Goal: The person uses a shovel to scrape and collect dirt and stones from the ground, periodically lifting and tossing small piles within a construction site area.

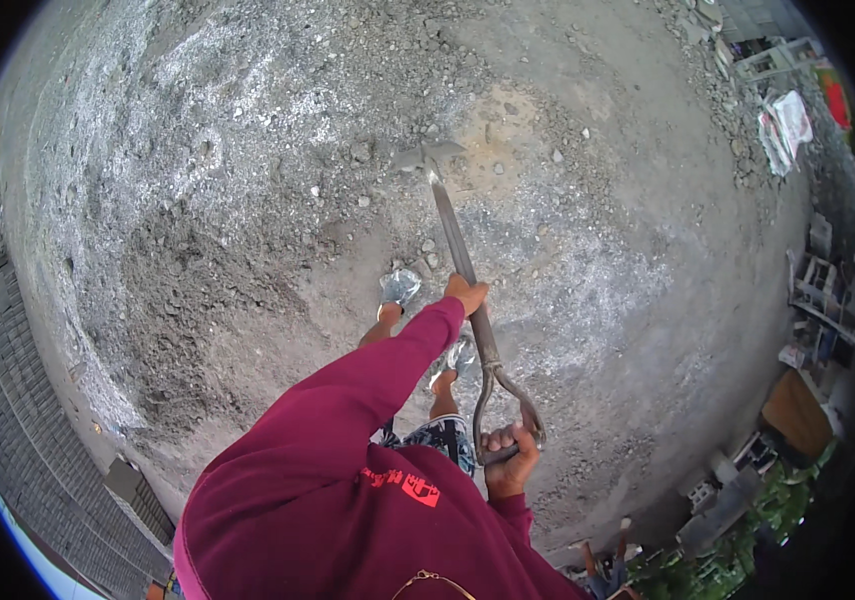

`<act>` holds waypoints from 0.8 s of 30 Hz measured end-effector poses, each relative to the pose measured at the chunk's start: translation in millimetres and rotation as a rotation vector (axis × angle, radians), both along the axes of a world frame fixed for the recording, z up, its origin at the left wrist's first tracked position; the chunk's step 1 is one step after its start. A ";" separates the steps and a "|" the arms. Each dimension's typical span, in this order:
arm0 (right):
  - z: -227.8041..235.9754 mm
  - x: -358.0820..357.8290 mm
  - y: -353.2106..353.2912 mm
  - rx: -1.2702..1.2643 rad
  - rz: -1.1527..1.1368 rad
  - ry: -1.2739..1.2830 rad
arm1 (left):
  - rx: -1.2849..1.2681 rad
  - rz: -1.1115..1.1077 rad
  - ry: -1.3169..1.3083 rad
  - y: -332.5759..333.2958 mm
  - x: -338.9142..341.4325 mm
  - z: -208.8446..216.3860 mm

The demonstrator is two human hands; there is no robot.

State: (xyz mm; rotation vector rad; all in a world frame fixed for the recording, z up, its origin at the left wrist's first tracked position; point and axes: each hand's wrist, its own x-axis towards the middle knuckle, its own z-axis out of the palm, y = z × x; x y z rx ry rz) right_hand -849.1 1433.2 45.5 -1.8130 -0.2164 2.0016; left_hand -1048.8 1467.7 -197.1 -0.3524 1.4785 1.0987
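Observation:
I hold a shovel [456,232] with both hands, its long shaft running away from me and slightly to the left. My left hand [468,293] is closed around the middle of the shaft. Nearer my body, my right hand [513,460] grips the crossbar of the forked metal handle. The grey blade [430,155] is at the far end, seen almost edge-on, down at the gravelly ground beside a sandy tan patch [493,135]. Whether anything lies on the blade, I cannot tell.
Loose dark soil [198,300] lies to my left, with pale grit and scattered stones around. My feet stand below the shaft. A grey block wall [23,360] borders the left. Rubble, a white sack [790,120] and a brown board [796,415] line the right. Another person [608,572] appears at lower right.

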 end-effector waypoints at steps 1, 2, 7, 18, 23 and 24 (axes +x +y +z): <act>9.2 14.0 -5.0 0.065 0.028 0.022 | -0.032 -0.002 0.017 1.7 21.0 -1.8; 12.9 24.6 -6.4 0.124 0.059 0.046 | -0.070 -0.001 0.037 1.4 41.8 -5.8; -24.6 66.4 -24.1 0.045 -0.155 0.102 | -0.192 -0.361 0.319 9.7 53.4 2.8; -67.6 98.6 -54.3 -0.163 -0.162 0.230 | -0.310 -0.475 0.377 -46.7 87.3 -105.0; -14.6 259.0 -75.0 -0.179 -0.152 0.047 | -0.276 -0.205 0.021 -97.4 285.7 -75.6; -2.0 283.3 -82.1 -0.173 -0.148 -0.011 | -0.304 -0.298 0.087 -106.4 318.3 -65.6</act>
